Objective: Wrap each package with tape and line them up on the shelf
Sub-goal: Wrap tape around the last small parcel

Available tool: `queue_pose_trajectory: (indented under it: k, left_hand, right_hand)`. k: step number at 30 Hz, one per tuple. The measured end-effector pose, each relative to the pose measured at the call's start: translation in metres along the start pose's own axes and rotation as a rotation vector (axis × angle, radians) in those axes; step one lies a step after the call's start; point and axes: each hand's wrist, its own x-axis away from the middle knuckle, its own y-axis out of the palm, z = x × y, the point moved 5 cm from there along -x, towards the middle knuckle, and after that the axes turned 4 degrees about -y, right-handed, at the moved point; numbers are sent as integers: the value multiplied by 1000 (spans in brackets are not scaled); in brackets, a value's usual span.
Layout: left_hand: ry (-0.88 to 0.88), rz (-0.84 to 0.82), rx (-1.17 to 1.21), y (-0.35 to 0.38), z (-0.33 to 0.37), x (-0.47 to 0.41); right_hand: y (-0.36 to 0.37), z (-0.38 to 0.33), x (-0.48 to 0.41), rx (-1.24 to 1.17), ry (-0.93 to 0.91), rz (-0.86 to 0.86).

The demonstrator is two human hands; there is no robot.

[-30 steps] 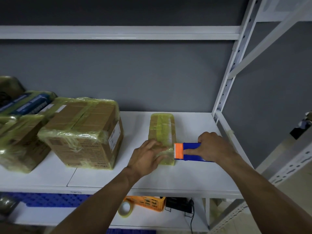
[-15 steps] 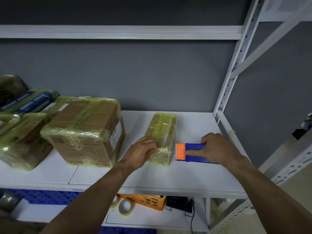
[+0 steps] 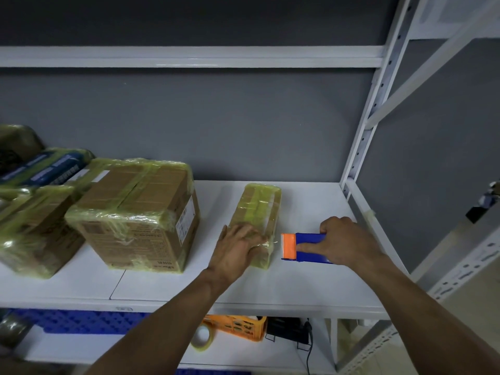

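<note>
A narrow package wrapped in yellowish tape lies on the white shelf, right of centre. My left hand rests flat on its near end with the fingers spread. Just right of it, my right hand grips a blue tape dispenser with an orange head that points at the package. A short strip of clear tape seems to run from the dispenser to the package's near corner. A large taped carton stands to the left.
More wrapped packages sit at the far left of the shelf. A white upright post bounds the shelf on the right. Below, an orange basket, a tape roll and a blue crate are on the lower shelf.
The narrow package has been slid left, closer to the large carton, under my left hand. The dispenser and my right hand have pulled a little away from it.
</note>
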Motion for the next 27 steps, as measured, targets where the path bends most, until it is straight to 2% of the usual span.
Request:
queue_pose_trajectory:
  k: [10,13,22,27]
  left_hand:
    - [12,-64,108,-10,-24,-4]
    - [12,-34,197,-15,-35,-2]
    - [-20,-49,243,-11,-45,-3]
    - [-144,108,368,-8,-36,-2]
  right_hand:
    - [3,-1,14,-123,-23,34]
    - [0,9,18,-123,-4,23]
    - [17,23,10,22,69,27]
    - [32,15,-8,87,95,52]
